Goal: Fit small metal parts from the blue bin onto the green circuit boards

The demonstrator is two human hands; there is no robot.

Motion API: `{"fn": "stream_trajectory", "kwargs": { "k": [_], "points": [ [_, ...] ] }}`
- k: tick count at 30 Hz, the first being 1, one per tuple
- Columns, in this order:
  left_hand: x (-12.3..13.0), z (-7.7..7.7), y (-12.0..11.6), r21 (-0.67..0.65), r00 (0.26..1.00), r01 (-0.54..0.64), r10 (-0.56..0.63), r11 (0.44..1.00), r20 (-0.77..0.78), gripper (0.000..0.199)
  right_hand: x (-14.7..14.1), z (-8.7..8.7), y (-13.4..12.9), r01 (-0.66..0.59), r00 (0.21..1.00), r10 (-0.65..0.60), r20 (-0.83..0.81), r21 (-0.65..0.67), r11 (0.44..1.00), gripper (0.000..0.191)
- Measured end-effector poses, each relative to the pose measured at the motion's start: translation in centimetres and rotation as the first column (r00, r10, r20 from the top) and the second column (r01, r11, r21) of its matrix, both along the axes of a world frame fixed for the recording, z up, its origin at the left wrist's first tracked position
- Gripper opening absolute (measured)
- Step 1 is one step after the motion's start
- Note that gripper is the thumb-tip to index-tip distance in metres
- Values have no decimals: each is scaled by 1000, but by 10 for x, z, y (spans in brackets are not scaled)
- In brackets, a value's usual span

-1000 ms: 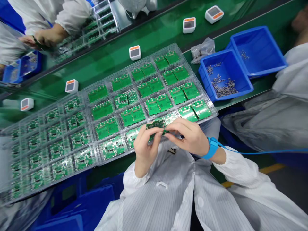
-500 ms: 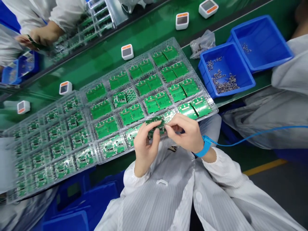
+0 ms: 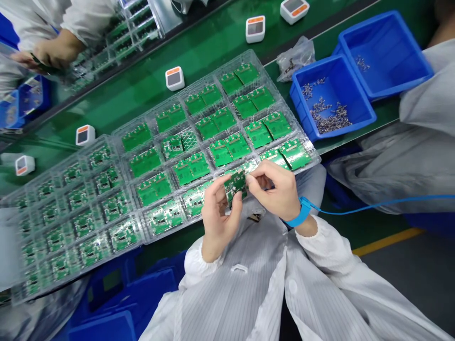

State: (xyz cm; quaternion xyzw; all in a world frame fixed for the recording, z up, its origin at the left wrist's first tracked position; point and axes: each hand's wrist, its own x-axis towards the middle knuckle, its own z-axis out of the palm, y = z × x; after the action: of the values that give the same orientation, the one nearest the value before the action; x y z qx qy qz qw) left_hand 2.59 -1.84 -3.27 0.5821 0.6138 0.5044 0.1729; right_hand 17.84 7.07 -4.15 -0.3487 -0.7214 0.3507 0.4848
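green workbench below, left hand and right hand raised, fingers pinching circuit board.

The one head-worn view looks forward and down from above the person's chest, rolled so the green conveyor belt runs diagonally. It sits close over the left hand, right hand and clear plastic tray, with the white striped smock below and a co-worker's hand farther off, top left.

A small green circuit board, held tilted.
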Motion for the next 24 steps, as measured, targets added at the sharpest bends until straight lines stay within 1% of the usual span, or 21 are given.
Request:
{"fn": "stream_trajectory", "kwargs": {
  "k": [3,7,9,12,15,17,20,24],
  "points": [
    [1,-3,-1,24,996,75,-76,997,48,45,0,1,0,-5,1000,6,25,-18,1000,25],
    [2,-5,-2,0,997,56,-56,998,54,44,0,1,2,-26,999,27,27,-18,999,25],
    [2,-7,-3,-2,997,45,-45,999,59,45,0,0,1,-25,999,25,25,7,1000,25],
    [2,-9,-3,24,996,65,-66,998,56,48,-2,-3,0,-8,999,5,48,54,998,25],
    [3,-11,-2,52,996,85,-86,995,11,48,-4,-6,-2,-1,997,-6,72,89,996,23],
    [4,-10,-1,70,997,69,-67,995,-28,45,-5,-7,-2,6,997,-13,70,99,995,23],
    [7,-10,2,120,998,55,-50,991,-47,45,-6,-7,-1,12,1000,-14,26,74,997,24],
    [11,-9,7,217,999,54,-52,975,-15,50,-5,-4,1,26,996,-27,-84,-11,1000,16]
  ]
}}
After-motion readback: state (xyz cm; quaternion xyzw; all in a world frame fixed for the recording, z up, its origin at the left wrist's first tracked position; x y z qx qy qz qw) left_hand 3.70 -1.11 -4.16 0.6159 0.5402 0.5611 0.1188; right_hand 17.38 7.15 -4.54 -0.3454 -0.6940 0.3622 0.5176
